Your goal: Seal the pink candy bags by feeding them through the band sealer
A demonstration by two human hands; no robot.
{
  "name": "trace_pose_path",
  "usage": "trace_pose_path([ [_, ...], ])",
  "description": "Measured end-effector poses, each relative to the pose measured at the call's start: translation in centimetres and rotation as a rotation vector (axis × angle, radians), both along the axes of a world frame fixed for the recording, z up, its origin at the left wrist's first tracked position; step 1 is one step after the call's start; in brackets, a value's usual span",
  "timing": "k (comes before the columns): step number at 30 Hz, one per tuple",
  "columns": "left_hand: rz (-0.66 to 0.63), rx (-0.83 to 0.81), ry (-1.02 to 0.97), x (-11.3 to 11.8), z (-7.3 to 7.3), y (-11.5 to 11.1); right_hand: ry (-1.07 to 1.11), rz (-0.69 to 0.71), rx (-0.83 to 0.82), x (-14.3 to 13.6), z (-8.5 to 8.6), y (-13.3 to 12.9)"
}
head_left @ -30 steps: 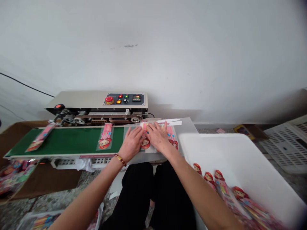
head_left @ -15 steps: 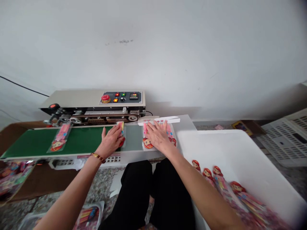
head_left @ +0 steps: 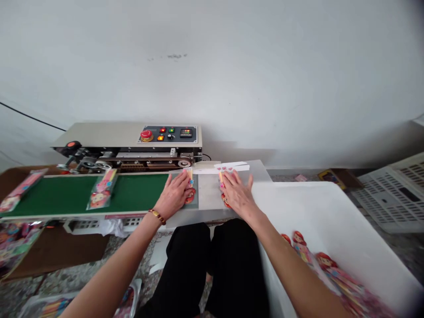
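both your arms reach out in front of you, your left hand lies flat with its palm down and fingers together, and your right hand lies flat close beside it with fingers spread a little.

A green conveyor belt runs across the middle left of the frame, and to its right it meets a pale grey feed plate. On the belt lies one pink doll packet, tilted, left of centre; a second packet sits at the far left edge, seemingly at the belt's end. Where belt and plate meet lies another packet, and a small stack of packets lies on the plate's right part. White paper strips lie along the plate's far edge, at frame centre.
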State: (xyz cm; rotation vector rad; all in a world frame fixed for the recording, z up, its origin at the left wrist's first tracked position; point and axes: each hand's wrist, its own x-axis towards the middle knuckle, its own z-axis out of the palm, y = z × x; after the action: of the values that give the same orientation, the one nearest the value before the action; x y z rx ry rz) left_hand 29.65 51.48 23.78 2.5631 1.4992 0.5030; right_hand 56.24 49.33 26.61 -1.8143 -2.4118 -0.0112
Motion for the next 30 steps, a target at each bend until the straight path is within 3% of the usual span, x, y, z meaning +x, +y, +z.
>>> trace_pose_path([
  [4,0.057,-0.044,0.017,-5.4,0.0,0.2,0.024,0.070,0.035,-2.7,-0.2,0.7],
  [7,0.195,0.013,0.040,-6.9,0.3,-0.1,0.092,0.106,0.024,-5.9,0.0,1.6],
  [9,0.219,0.077,0.019,-5.5,0.6,-0.5,0.144,0.109,0.013,-7.2,0.0,2.0],
  [12,0.068,0.083,-0.048,-0.6,0.8,-1.0,0.179,0.092,0.018,-6.8,0.0,1.9],
  [15,-0.045,0.034,-0.062,4.1,0.8,-1.0,0.144,0.025,0.047,-3.9,-0.1,0.9],
  [18,-0.023,-0.011,-0.036,5.5,0.7,-0.7,0.103,-0.077,0.048,-0.4,-0.4,-0.3],
  [22,0.042,-0.038,-0.035,2.4,0.4,-0.6,0.085,-0.086,-0.023,0.5,-0.9,-0.8],
  [27,0.123,-0.029,-0.002,-3.7,0.2,-0.7,0.174,-0.015,-0.030,-4.9,-1.0,0.4],
  [30,0.258,0.035,0.038,-5.1,0.5,-0.8,0.232,0.008,0.015,-7.9,-0.8,1.1],
])
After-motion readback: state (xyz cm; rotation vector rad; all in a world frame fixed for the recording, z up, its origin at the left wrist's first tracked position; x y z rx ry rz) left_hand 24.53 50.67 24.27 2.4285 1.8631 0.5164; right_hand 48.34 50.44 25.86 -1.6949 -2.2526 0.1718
